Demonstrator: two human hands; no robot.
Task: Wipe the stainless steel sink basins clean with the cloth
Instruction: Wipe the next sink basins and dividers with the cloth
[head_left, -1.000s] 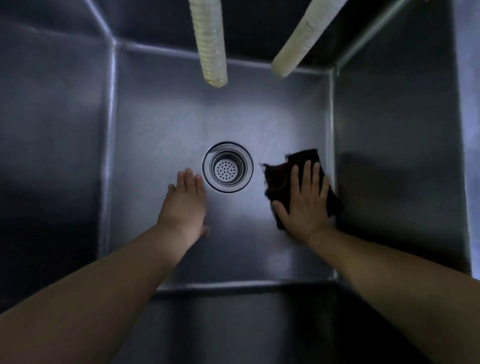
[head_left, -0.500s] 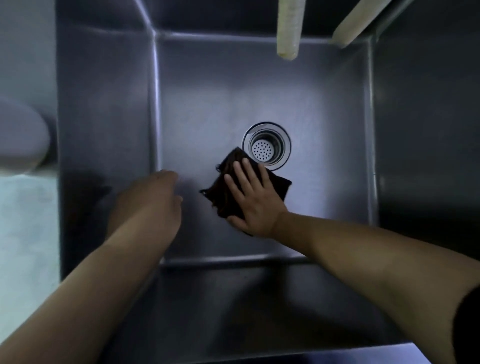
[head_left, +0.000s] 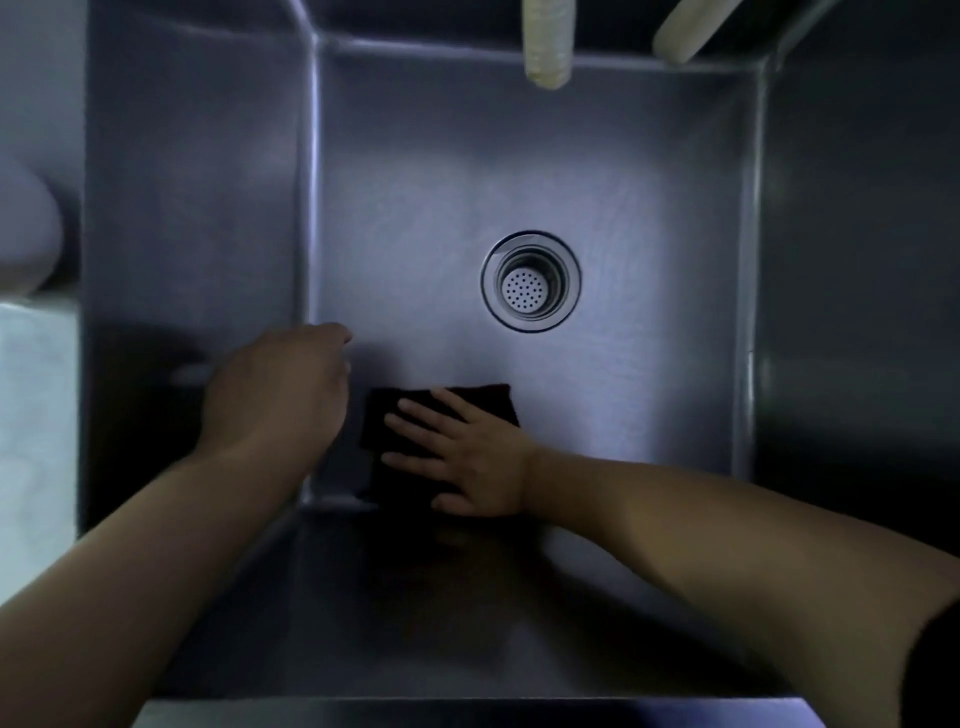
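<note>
At the far left edge of the frame a pale worktop (head_left: 31, 441) shows beside the sink, with a blurred rounded pale shape (head_left: 26, 228) above it that cannot be made out. The stainless steel sink basin (head_left: 197, 208) fills most of the picture, its left wall dim and its floor lit brighter toward the middle.

Left of centre, the left hand (head_left: 278, 395) reaches in from the lower left, seen from the back over the seam where the left wall meets the floor. Its fingers (head_left: 332, 332) curl loosely downward and hold nothing; whether their tips touch the steel cannot be told.

Just to the right of it lies the dark cloth (head_left: 384, 415), spread flat on the basin floor in the lower middle of the frame, close to the near left corner. The right hand (head_left: 467, 462) rests on top of it, palm down, with its fingers (head_left: 415, 410) straight, slightly spread and pointing toward the left, pressing the cloth against the floor rather than gripping it. The right forearm runs off to the lower right.

Above and to the right of the cloth, well apart from it, sits the round drain strainer (head_left: 530, 283). At the top edge, right of centre, the ends of two pale ribbed hoses (head_left: 546, 52) hang into the basin.
</note>
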